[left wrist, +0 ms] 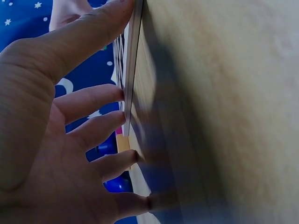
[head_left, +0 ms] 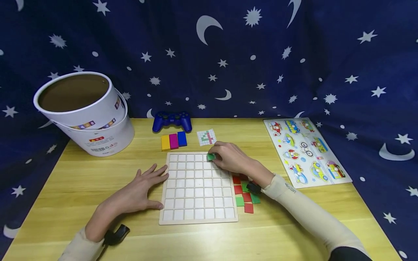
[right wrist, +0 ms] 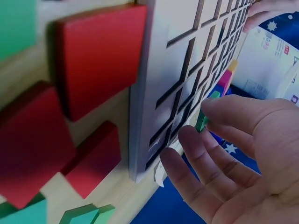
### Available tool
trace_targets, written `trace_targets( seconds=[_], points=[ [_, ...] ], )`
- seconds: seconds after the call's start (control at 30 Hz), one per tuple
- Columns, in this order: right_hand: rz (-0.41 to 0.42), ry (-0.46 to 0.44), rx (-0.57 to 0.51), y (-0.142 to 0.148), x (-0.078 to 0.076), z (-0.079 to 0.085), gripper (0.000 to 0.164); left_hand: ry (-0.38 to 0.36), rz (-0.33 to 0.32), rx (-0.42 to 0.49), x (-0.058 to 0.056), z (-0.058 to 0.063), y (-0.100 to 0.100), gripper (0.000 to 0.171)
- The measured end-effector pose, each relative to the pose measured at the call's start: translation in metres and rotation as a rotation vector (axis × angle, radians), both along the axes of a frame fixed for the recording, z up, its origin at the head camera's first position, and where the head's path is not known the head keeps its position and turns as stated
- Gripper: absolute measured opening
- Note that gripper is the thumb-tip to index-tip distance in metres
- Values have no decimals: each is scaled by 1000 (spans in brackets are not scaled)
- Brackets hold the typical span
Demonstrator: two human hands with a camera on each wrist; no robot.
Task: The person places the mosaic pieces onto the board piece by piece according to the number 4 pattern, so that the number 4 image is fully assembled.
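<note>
A white grid board (head_left: 199,183) with a pale wooden frame lies flat on the table. At its far row, my right hand (head_left: 229,156) pinches a small green square tile (head_left: 210,157) between thumb and fingers; the right wrist view shows the tile (right wrist: 202,120) tilted near the board's edge. My left hand (head_left: 140,190) is spread at the board's left side, with thumb and fingertips touching the frame. Red tiles (right wrist: 100,56) and green tiles (head_left: 240,201) lie loose by the board's right edge, partly beneath my right wrist. A small pattern card (head_left: 206,137) with a green and red design lies beyond the board.
Behind the board sit yellow (head_left: 165,143), magenta (head_left: 173,141) and blue blocks (head_left: 181,139), with a blue game controller (head_left: 172,121) further back. A big white bucket (head_left: 98,134) stands at the back left. A picture puzzle board (head_left: 305,152) lies at the right.
</note>
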State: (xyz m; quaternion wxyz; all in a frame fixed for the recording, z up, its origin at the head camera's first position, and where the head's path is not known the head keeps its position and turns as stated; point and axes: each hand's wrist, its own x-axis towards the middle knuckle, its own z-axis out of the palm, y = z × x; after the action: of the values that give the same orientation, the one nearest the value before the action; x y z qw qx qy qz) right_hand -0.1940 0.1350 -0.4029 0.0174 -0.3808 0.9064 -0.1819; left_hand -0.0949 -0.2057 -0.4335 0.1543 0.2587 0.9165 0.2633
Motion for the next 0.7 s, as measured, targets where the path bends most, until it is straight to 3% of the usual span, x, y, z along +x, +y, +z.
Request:
trace_targets(
  seconds=[0.7],
  points=[
    [41,-82,105,-20,-14,5,14,-26,23,2,3,0,3,93]
  ],
)
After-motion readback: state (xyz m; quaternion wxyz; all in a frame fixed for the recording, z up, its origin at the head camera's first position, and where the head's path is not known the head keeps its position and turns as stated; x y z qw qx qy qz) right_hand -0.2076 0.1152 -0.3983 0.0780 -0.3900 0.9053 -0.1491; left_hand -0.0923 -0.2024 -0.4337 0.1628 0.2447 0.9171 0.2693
